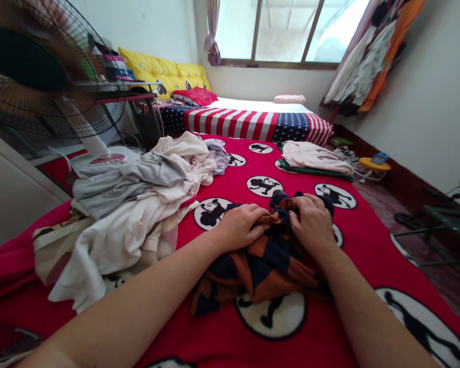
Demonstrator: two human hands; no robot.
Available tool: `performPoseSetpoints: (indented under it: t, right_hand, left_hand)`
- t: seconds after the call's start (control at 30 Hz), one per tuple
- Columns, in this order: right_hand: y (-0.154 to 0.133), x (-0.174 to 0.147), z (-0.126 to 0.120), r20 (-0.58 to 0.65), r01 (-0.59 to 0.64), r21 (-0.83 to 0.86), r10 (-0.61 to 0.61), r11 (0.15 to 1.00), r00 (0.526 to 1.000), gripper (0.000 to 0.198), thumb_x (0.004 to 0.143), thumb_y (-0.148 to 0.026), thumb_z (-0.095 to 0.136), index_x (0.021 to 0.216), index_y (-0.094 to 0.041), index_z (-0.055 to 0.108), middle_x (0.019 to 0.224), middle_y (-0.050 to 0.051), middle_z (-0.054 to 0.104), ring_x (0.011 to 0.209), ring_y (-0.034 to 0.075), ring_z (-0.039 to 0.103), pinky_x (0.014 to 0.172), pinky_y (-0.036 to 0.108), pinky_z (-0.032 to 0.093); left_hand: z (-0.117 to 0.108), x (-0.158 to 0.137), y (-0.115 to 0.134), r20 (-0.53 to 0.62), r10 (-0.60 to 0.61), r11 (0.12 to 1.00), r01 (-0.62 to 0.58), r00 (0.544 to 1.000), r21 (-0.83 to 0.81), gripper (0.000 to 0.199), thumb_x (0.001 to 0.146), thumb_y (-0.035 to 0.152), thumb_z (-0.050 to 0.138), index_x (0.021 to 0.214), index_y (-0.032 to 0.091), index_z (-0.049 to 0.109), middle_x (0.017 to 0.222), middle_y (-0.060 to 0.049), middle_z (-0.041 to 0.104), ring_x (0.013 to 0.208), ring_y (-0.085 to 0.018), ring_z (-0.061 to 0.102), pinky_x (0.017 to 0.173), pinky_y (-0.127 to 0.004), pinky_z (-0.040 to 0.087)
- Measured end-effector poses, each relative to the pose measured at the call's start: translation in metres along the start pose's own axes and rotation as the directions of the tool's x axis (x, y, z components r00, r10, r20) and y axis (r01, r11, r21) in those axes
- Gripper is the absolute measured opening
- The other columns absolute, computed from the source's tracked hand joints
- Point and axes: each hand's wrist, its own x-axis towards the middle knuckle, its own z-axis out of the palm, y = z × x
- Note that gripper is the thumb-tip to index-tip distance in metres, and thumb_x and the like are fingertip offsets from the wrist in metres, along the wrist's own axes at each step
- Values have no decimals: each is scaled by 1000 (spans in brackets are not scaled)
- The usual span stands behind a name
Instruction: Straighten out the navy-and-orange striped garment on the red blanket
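Head view: striped garment [260, 260], orange and navy, lies bunched on the red blanket [214, 335], close to the person. Left hand [243, 224]: fingers curled round a fold of it. Right hand [312, 221]: gripping its far part. Partway through, I judge: a pink top [306, 152] lies flat over a green garment [329, 175], far right. Left over: the striped garment, not yet flat, and a jumbled heap [138, 186] at left, mostly white and grey; pieces can't be counted.
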Motion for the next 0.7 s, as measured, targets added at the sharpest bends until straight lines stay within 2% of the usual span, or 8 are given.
performPoseSetpoints:
  t: [0.7]
  right_hand:
    - [1,0,1,-8,7,1,-7,1000,1000,11,84,-22,51,89,-17,60,106,13,67,118,31,51,89,40,43]
  left_hand:
    - [0,0,-1,0,3,1000,-3,1000,8,28,93,31,54,117,17,60,114,-7,65,105,-23,62,93,-33,48]
